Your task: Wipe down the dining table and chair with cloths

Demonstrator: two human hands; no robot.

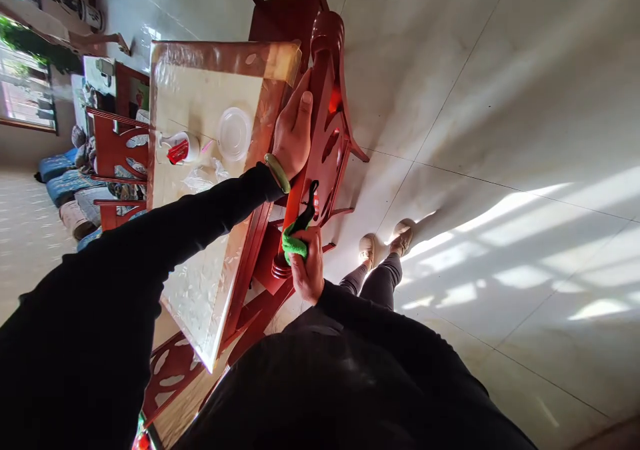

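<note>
Black sleeves run out from the body to both hands. The right hand [306, 267] is closed around a green cloth [294, 247], pressing it to the rail of a red-brown wooden chair [325, 150], with a dark strip trailing from the cloth along the rail. The left hand [293, 133], wearing a green bangle [277, 173], lies open against the same chair. Just beyond, a plastic-covered worktop [210, 290] holds a clear round lid [235, 133], a white-and-red bottle [179, 149] and crumpled plastic [200, 178].
</note>
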